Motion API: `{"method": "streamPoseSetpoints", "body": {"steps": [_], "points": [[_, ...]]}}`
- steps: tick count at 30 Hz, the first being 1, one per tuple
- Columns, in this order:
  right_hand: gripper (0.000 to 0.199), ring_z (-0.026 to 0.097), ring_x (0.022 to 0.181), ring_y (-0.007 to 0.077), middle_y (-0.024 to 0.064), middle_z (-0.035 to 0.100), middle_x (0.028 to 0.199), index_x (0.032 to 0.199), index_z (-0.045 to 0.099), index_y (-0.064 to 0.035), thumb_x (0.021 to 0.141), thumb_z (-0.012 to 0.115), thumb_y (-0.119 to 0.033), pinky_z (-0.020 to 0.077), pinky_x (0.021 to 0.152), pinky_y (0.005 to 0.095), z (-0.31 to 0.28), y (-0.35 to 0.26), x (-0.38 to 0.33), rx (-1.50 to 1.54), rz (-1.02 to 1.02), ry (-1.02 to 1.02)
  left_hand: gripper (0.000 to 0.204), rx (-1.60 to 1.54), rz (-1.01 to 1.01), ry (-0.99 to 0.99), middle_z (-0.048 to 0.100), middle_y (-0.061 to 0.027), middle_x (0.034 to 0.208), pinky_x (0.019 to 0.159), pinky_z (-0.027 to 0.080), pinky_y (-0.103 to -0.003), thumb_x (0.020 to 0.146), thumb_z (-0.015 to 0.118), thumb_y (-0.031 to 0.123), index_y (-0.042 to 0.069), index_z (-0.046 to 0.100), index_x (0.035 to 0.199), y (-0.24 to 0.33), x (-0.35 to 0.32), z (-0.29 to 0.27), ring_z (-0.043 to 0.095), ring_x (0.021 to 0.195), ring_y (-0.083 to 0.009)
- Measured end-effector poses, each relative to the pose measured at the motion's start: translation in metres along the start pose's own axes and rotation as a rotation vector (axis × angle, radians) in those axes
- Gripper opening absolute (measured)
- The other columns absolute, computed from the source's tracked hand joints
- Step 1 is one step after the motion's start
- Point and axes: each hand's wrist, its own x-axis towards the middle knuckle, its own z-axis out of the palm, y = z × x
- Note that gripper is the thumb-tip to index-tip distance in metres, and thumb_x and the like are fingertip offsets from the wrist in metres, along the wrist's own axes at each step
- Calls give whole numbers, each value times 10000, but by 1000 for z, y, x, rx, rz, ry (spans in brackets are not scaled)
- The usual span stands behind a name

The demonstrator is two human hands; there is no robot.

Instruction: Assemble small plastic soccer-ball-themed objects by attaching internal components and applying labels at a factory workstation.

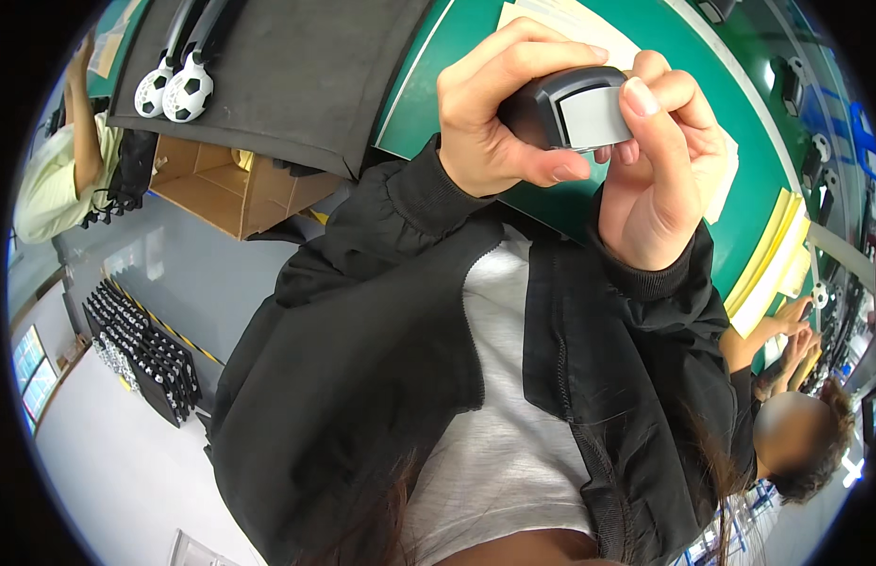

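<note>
A: What fills most of the view?

B: The person's own black jacket (pixel 362 358), open over a grey shirt (pixel 513 415), running from the centre down to 6 o'clock. Above it, from 12 to 2 o'clock, lies the green table (pixel 730 123), with a dark grey mat (pixel 306 75) at 11 o'clock.

A: And on that mat?

B: 2 black parts with football-patterned ends (pixel 174 90), side by side near its 10 o'clock corner. Below the mat, an open cardboard box (pixel 230 189) sits on the grey floor. At 8 o'clock a rack of many small black pieces (pixel 145 354) stands on the floor.

A: Other people?

B: 1 in a pale yellow top (pixel 46 184) at 9 o'clock, arm raised. Another at 4 o'clock, hands (pixel 796 325) near yellow sheets (pixel 773 259) on the table's edge.

A: Now the hands.

B: The left hand (pixel 499 123) and right hand (pixel 659 174) meet at 1 o'clock, over white paper (pixel 551 19) on the table. Between them is a small black part with a grey face (pixel 575 108).

A: How is it gripped?

B: Left fingers curl over its top, thumb pressing underneath, clamped firmly. The right hand's fingertips close on the grey face from the right, also tight on it.
</note>
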Motion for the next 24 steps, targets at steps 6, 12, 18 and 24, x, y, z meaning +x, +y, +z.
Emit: {"method": "streamPoseSetpoints", "body": {"steps": [6,12,18,24], "points": [[132,365,495,69,8,427,621,646,517,-26,696,632,12,318,475,165,-1,2,0,-44,-43,-22,582,66,82,-1,575,-77,825,599,440,-240,515,781,402,13,599,909,-3,0,-2,536,683,-171],[132,311,534,75,9,400,620,619,483,-50,721,552,-1,266,524,175,2,3,-2,-137,-70,-14,559,22,4,-3,572,-78,813,583,436,-240,520,783,378,12,602,902,1,-1,-2,528,665,-168],[131,301,567,92,11,397,612,618,481,-53,718,533,12,256,548,190,3,5,-4,-190,-152,-20,664,136,76,-180,547,-202,920,614,466,-274,736,577,531,-66,494,1016,-2,-2,-13,552,726,-218],[112,317,560,97,16,397,607,640,487,-47,701,544,27,263,534,193,4,3,-6,-329,-259,-50,653,142,20,-156,543,-205,895,618,471,-280,741,572,521,-64,487,1017,8,-5,-6,556,729,-226]]}}
